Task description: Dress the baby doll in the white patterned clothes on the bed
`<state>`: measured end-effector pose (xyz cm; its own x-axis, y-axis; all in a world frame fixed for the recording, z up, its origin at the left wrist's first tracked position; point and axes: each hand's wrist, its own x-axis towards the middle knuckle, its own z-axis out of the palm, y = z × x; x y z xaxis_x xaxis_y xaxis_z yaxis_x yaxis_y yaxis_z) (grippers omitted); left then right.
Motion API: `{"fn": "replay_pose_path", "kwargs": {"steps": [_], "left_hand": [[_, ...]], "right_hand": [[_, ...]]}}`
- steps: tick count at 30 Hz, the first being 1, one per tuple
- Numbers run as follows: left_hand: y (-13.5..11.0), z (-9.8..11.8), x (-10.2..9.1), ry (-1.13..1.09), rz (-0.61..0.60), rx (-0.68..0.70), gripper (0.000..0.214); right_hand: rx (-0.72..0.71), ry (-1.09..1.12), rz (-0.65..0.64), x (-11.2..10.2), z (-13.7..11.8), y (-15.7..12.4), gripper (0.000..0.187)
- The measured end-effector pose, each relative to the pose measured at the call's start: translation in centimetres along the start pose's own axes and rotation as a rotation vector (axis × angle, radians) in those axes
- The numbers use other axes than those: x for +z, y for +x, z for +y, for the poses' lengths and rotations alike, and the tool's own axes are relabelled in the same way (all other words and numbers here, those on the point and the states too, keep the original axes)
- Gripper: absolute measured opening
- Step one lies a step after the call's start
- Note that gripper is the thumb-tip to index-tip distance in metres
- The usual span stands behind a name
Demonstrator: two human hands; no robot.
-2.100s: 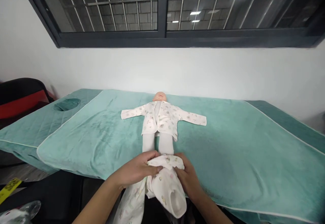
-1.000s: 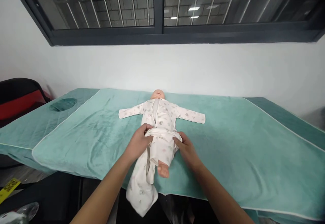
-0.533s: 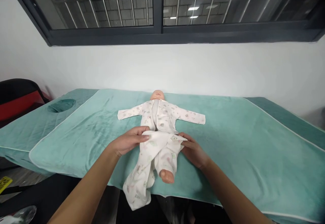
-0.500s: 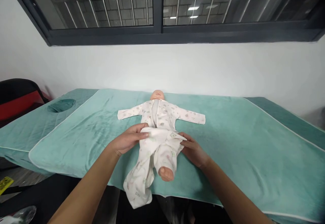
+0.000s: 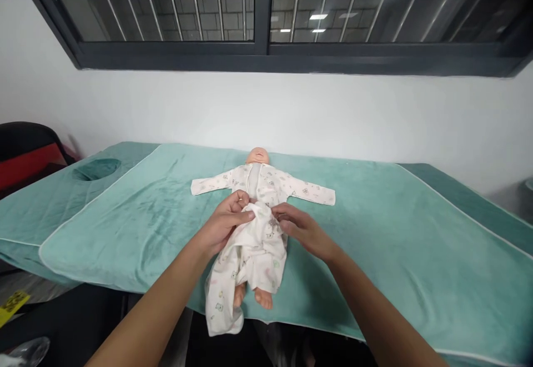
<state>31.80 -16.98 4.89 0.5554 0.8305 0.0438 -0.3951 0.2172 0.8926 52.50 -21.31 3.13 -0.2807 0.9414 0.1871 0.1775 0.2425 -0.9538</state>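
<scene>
A baby doll [image 5: 259, 156] lies on its back, head toward the wall, wearing a white printed top [image 5: 272, 185] with the sleeves spread wide. White printed pants [image 5: 262, 250] cover its lower body. One pant leg hangs past the bed's front edge, and both doll feet show below the cloth. My left hand [image 5: 222, 224] is closed on the pants' bunched waist, thumb on top. On the other side of the waist, my right hand [image 5: 305, 229] has its fingers closed on the cloth at the doll's hip; its fingertips are partly hidden.
The doll lies on a bed with a teal cover [image 5: 375, 234], which has a face hole [image 5: 96, 169] at its left end. Behind it are a white wall and a barred window [image 5: 262, 56]. A black and red chair [image 5: 31, 161] stands at left.
My hands have come closer together, gathering the stretched waist of the pants into a bunch. The raised doll leg has lowered, and a second foot now shows.
</scene>
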Motion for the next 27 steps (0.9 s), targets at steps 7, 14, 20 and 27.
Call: {"fn": "replay_pose_path", "kwargs": {"steps": [7, 14, 20, 27], "left_hand": [[0.8, 0.8, -0.4, 0.161, 0.154, 0.128, 0.029], [0.0, -0.7, -3.5, 0.269, 0.060, -0.087, 0.025], [1.3, -1.3, -2.6, 0.139, 0.278, -0.016, 0.024], [-0.1, -0.5, -3.7, 0.236, -0.083, -0.296, 0.038]], "right_hand": [[0.191, 0.289, 0.126, 2.6, -2.2, 3.7, 0.032], [0.268, 0.561, 0.055, 2.5, -0.7, 4.6, 0.041], [0.316, 0.134, -0.401, 2.6, -0.4, 4.3, 0.041], [0.320, 0.497, 0.008, 3.0, 1.2, 5.2, 0.050]]}}
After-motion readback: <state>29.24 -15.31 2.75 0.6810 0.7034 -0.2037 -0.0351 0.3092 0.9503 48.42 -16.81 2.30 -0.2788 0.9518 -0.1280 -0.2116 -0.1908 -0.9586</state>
